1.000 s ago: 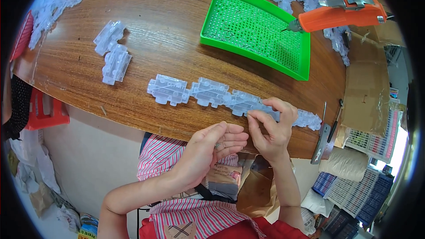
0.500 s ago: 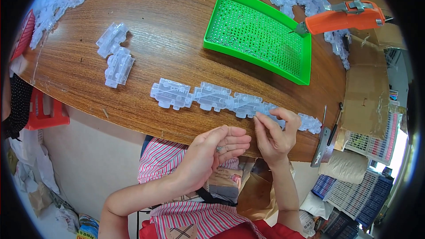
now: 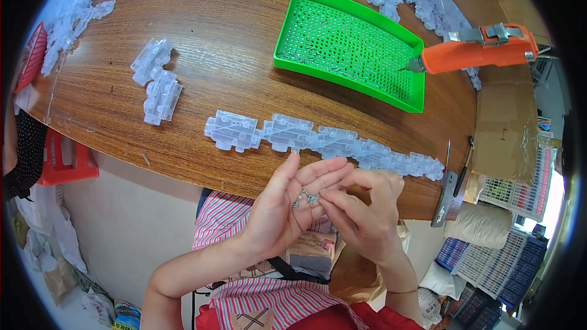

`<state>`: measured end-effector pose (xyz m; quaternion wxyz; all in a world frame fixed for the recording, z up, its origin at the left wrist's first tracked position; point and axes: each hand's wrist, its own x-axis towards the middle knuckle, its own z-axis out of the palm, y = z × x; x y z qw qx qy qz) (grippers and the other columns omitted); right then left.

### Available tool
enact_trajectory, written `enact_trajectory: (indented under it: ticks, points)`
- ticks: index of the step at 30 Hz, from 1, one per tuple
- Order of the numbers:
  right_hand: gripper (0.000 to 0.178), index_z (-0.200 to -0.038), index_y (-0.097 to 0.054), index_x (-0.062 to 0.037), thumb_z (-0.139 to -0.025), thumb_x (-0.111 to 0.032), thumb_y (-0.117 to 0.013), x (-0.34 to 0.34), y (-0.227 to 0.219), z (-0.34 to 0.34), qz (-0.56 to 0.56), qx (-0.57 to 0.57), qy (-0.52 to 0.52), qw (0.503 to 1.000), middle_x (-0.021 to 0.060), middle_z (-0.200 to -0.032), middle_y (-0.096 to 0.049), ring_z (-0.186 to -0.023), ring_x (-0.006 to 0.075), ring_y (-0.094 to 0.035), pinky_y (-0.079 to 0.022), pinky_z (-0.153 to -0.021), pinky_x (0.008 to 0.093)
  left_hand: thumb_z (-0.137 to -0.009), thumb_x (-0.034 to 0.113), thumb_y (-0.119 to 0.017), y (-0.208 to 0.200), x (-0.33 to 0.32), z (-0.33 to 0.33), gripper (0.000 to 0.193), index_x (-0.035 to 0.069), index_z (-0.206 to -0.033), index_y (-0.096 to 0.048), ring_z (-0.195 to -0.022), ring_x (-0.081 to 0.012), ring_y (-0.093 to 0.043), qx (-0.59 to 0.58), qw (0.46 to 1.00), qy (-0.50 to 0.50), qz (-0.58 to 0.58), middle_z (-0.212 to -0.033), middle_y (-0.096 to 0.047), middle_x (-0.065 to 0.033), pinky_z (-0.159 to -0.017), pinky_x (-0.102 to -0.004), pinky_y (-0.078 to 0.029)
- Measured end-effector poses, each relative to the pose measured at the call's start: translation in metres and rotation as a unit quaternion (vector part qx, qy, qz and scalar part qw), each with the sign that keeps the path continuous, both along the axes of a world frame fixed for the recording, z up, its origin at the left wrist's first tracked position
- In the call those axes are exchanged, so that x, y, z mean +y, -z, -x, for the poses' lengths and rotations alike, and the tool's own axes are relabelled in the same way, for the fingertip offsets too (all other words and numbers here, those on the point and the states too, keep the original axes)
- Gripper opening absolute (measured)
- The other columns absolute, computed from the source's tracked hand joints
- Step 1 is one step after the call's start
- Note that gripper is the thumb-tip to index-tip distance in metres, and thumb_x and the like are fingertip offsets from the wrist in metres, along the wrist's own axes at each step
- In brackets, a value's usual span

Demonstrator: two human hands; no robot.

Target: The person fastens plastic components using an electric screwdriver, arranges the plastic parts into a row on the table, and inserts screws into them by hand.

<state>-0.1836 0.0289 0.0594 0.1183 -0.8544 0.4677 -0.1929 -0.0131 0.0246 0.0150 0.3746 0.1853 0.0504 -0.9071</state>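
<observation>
Several small silvery screws (image 3: 312, 198) lie in the palm of my left hand (image 3: 275, 211), which is turned up and cupped, its fingers stretched out. My right hand (image 3: 370, 214) reaches over that palm. Its thumb and forefinger pinch together at the screws, seemingly on one of them, though the tips partly hide it. Just beyond both hands, a row of clear plastic housings (image 3: 287, 132) runs along the table's near edge. Two more clear housings (image 3: 162, 96) sit apart on the left.
A green perforated tray (image 3: 348, 88) with scattered screws stands on the wooden table (image 3: 226, 43). Over its right end hangs an orange electric screwdriver (image 3: 480, 52). Clear parts (image 3: 422, 3) are heaped along the far edge. Slim tools (image 3: 452, 183) lie at the right edge, by a cardboard sheet (image 3: 504, 128).
My right hand has drawn back from the row of housings to my left palm. The left palm has opened further and tipped up, showing the screws. The view has shifted slightly.
</observation>
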Motion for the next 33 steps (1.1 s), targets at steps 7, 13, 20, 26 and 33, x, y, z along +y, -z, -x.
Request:
enact_trajectory:
  ticks: [7, 13, 20, 26, 33]
  points:
    - [0.023, -0.089, -0.067, -0.0128, -0.069, -0.010, -0.077, -0.007, 0.008, -0.007, -0.040, -0.054, 0.005, 0.998, 0.0029, -0.106, -0.058, -0.093, 0.0229, -0.053, -0.036, -0.081, 0.0381, -0.107, 0.048, -0.028, 0.012, 0.004, -0.001, 0.064, -0.003, -0.143, -0.040, -0.125, -0.0204, -0.055, 0.045, 0.999, -0.025, 0.002, -0.143, -0.050, -0.0158, -0.103, -0.0317, -0.046]
    - [0.019, -0.085, -0.066, -0.0112, -0.069, -0.007, -0.076, -0.030, 0.023, -0.004, 0.025, -0.109, 0.088, 0.990, 0.0042, -0.100, -0.059, -0.092, 0.0240, -0.052, -0.036, -0.079, 0.0378, -0.108, 0.034, -0.031, -0.005, 0.002, -0.004, 0.051, -0.006, -0.138, -0.043, -0.127, -0.0237, -0.054, -0.076, 0.995, -0.053, -0.045, -0.138, -0.053, -0.0201, -0.110, -0.0368, -0.043]
    - [0.018, -0.088, -0.067, -0.0127, -0.073, -0.009, -0.077, -0.049, 0.033, -0.002, 0.067, -0.010, 0.046, 0.997, 0.0020, -0.105, -0.058, -0.096, 0.0241, -0.051, -0.034, -0.081, 0.0384, -0.107, 0.027, -0.030, -0.004, 0.004, -0.012, 0.047, -0.007, -0.137, -0.044, -0.131, -0.0252, -0.052, -0.122, 0.990, -0.059, -0.048, -0.139, -0.053, -0.0203, -0.113, -0.0376, -0.042]
    - [0.019, -0.090, -0.068, -0.0124, -0.074, -0.008, -0.077, -0.049, 0.036, -0.006, 0.104, 0.029, 0.034, 0.994, 0.0020, -0.104, -0.059, -0.095, 0.0237, -0.052, -0.034, -0.082, 0.0386, -0.107, 0.027, -0.030, -0.005, 0.003, -0.014, 0.048, -0.008, -0.136, -0.044, -0.131, -0.0262, -0.052, -0.126, 0.988, -0.064, -0.061, -0.139, -0.053, -0.0209, -0.113, -0.0376, -0.042]
    - [0.018, -0.090, -0.070, -0.0101, -0.075, -0.004, -0.076, -0.043, 0.018, -0.007, 0.056, -0.062, 0.086, 0.993, 0.0039, -0.098, -0.059, -0.086, 0.0234, -0.052, -0.037, -0.078, 0.0362, -0.107, 0.039, -0.027, -0.006, -0.002, -0.014, 0.059, -0.007, -0.143, -0.038, -0.137, -0.0269, -0.045, -0.066, 0.993, -0.083, -0.043, -0.147, -0.045, -0.0207, -0.116, -0.0392, -0.036]
